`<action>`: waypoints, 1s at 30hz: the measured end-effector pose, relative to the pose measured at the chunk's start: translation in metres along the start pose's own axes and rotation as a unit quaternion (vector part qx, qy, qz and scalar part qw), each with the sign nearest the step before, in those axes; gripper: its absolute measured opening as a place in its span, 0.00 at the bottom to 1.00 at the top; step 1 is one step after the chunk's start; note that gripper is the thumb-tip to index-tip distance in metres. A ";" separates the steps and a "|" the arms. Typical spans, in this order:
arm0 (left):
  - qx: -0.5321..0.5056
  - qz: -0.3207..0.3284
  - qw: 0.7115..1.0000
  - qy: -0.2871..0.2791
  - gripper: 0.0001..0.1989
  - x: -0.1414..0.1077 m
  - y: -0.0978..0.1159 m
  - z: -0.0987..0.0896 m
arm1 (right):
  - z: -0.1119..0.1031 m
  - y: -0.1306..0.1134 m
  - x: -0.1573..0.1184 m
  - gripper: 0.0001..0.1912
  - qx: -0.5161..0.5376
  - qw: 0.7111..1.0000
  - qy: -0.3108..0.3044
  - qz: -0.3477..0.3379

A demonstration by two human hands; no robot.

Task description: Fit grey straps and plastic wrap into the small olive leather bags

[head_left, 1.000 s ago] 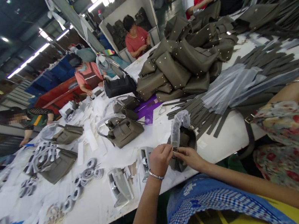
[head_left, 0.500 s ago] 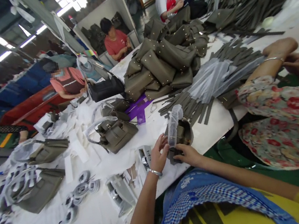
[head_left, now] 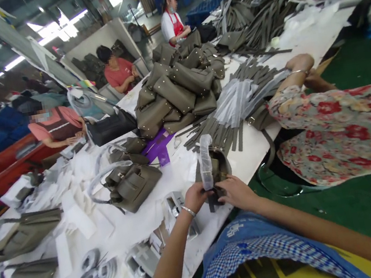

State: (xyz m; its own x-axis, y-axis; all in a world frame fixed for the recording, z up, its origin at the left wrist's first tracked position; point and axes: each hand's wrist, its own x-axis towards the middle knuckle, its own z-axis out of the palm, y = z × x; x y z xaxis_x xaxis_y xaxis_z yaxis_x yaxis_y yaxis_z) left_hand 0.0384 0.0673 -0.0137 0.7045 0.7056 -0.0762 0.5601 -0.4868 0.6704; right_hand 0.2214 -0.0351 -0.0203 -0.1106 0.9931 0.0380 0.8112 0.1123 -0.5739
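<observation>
An olive-brown handbag stands at the near edge of the white table, directly before me. Its handle, wrapped in clear plastic, sticks up. My left hand, with a bracelet at the wrist, pinches the near left side of the bag by the foot of the handle. On the near right side, the thumb and fingers of my right hand are bent around the bag's edge. The exact part between my fingers is partly hidden. Left of my hands lies a tape dispenser.
Beyond are a heap of olive bags and a fan of dark straps. Finished-looking bags, rolled grey strips and white paper lie to the left. A co-worker in a floral top works close on my right.
The view has turned right, so the table's contents appear farther left. My left hand has come down from beside the handle to the bag's near side; my right hand remains at the bag.
</observation>
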 end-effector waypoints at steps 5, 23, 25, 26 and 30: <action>0.105 0.041 0.990 -0.088 0.17 0.018 0.002 -0.023 | -0.002 0.012 0.010 0.08 -0.127 0.991 -0.021 -0.026; -0.219 -0.174 0.944 0.176 0.21 -0.018 0.060 -0.047 | -0.083 -0.066 -0.021 0.15 0.073 0.988 0.098 0.091; -0.271 -0.186 0.925 0.192 0.21 -0.019 0.059 -0.039 | -0.072 -0.072 -0.028 0.17 0.068 0.989 0.066 0.113; -0.301 -0.184 0.917 0.187 0.20 -0.021 0.060 -0.035 | -0.067 -0.074 -0.029 0.17 0.066 0.989 0.064 0.120; -0.381 -0.162 0.901 0.129 0.19 -0.028 0.067 -0.020 | -0.056 -0.076 -0.023 0.15 0.074 0.988 0.073 0.113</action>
State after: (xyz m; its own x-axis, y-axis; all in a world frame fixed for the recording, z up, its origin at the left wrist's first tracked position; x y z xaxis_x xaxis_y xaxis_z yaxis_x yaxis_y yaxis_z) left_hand 0.0472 0.0253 0.0483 0.3782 0.8911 -0.2510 0.1878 0.1916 0.9633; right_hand 0.1942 -0.0652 0.0684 0.1574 0.9875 0.0065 0.7108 -0.1087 -0.6949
